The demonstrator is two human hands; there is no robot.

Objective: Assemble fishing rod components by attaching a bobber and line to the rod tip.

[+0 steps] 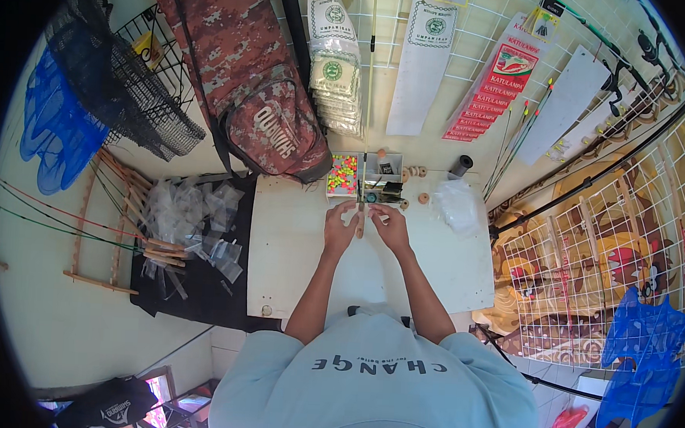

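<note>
A slim fishing rod [371, 76] runs straight away from me over the white table, its short wooden handle [360, 229] lying between my hands. My left hand [340, 225] is close against the rod's left side, thumb and fingers pinched together. On the other side my right hand [390, 226] makes a similar pinch, its fingertips beside the rod. Whatever either pinch holds is too small to make out. Just beyond the fingers stand a white box of small bright yellow, green and pink floats [343, 174] and a grey tray [392, 164] with a small bottle.
The white table [294, 242] carries a clear plastic bag [459, 212], a dark spool [460, 166] and small wooden rings [414, 171]. Clear packets [191, 214] lie on black cloth at left. A camouflage rod bag [249, 70] leans behind; rods and wire grids [588, 258] line the right.
</note>
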